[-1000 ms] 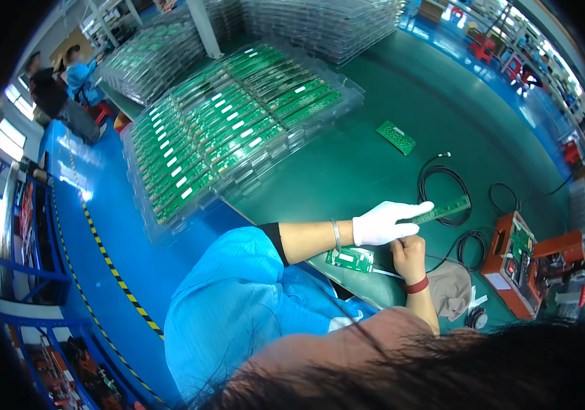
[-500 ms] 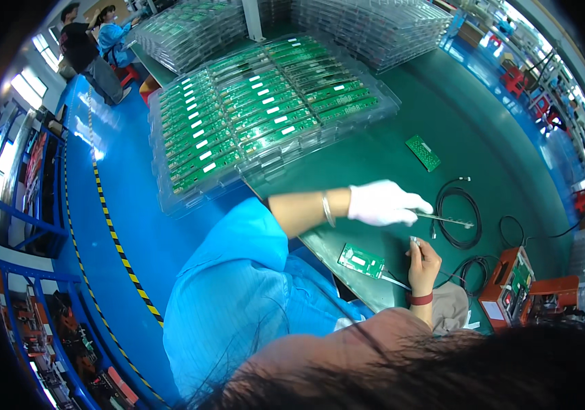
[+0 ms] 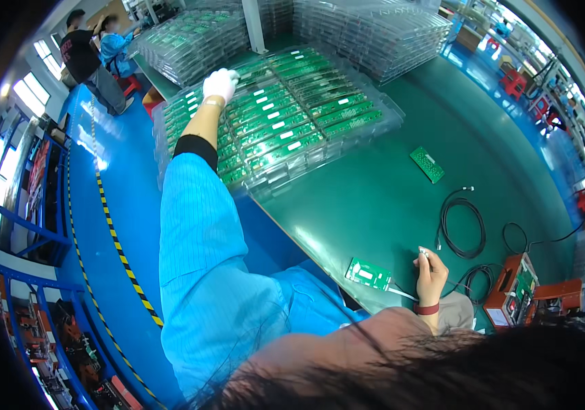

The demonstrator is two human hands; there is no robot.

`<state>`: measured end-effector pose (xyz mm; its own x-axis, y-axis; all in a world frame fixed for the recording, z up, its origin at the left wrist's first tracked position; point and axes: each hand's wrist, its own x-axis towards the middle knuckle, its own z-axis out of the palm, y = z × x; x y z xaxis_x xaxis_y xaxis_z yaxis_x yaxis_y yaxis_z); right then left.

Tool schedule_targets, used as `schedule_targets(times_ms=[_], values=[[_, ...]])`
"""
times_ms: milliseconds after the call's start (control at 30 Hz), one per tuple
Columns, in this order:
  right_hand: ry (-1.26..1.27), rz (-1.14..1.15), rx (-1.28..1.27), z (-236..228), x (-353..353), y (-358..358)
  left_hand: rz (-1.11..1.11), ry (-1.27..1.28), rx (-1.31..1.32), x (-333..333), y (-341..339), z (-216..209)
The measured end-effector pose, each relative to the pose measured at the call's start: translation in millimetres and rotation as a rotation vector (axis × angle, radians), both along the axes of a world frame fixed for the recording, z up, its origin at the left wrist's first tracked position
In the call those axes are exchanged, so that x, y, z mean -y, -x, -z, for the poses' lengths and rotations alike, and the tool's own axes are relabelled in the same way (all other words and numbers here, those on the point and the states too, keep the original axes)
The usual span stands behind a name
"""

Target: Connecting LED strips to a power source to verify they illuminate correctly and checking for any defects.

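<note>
covering slim, glossy green circuit boards (image 3: 268, 147): white-gloved left hand (image 3: 220, 85)

Your left arm, in a loose light-blue fabric sleeve (image 3: 200, 205) with a black cuff (image 3: 197, 148), stretches far forward, its forearm bare above the cuff. Your left hand, in a white fabric glove (image 3: 220, 87), has bent fingers. Your bare right hand (image 3: 432, 275) is raised close in, fingertips pinched together, a dark-red band (image 3: 427, 309) circling the wrist.

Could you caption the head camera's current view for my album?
Gloved left hand over a clear tray of green circuit boards; bare right hand pinching a small pale piece.
</note>
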<state>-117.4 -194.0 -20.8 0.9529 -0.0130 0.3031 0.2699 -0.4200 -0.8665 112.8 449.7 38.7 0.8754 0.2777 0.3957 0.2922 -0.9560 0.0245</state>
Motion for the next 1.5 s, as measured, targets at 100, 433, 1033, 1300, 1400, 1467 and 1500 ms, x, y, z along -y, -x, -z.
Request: schedule_targets(times_ms=[100, 433, 1033, 1300, 1400, 1467, 1500], values=[[0.007, 0.014, -0.037, 2, 1, 2, 0.027, 0.015, -0.033, 13, -4, 8], [0.001, 0.012, -0.080, 7, 4, -1, 0.011, 0.076, -0.291, 20, -25, -10], [-0.014, 0.003, -0.096, 4, 2, -3, -0.187, 0.016, -0.266, -7, -61, -1], [0.017, 0.034, -0.119, 0, 2, -2, -0.204, -0.042, -0.393, 41, -68, -24], [0.004, 0.039, -0.109, -3, 0, -1, -0.195, -0.054, -0.423, 42, -74, -22], [-0.015, 0.057, -0.103, -3, -2, 1, -0.219, -0.112, -0.389, 46, -80, -16], [-0.025, 0.071, -0.098, -2, -2, 1, -0.222, -0.120, -0.350, 47, -81, -11]])
